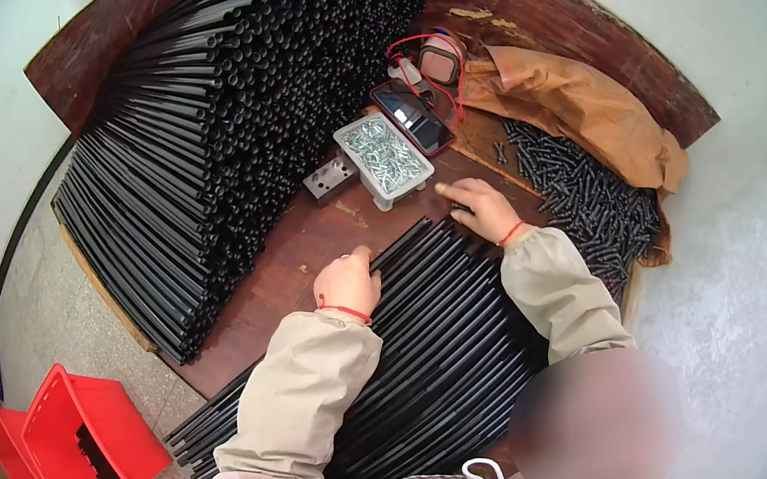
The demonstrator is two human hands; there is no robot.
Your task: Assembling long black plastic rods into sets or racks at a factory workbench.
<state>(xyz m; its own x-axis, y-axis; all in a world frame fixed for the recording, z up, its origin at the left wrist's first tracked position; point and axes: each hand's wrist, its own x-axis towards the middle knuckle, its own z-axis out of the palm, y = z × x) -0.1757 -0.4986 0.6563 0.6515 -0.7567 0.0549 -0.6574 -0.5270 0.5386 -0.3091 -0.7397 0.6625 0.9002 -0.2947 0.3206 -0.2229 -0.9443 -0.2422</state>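
Observation:
Many thin black tubes [420,335] lie side by side in front of me, slanting up to the right. My left hand [347,283] is closed at the far edge of this layer, its fingers curled around a black tube whose end points right. Just beyond the tubes' right ends, my right hand [482,207] has its fingers bent together; something small and dark shows by them, too little to name. Near that hand stands a pale plastic box [384,201] full of small silvery metal pieces. To its right, small black ribbed parts [577,182] lie heaped on brown cloth.
A large stack of black tubes [160,175] fills the far left of the red-brown table [241,299]. A drilled metal block [330,179], a phone [412,117], a red cord [458,95] and a folded brown cloth [583,94] lie beyond my hands. Red bins [135,423] stand lower left.

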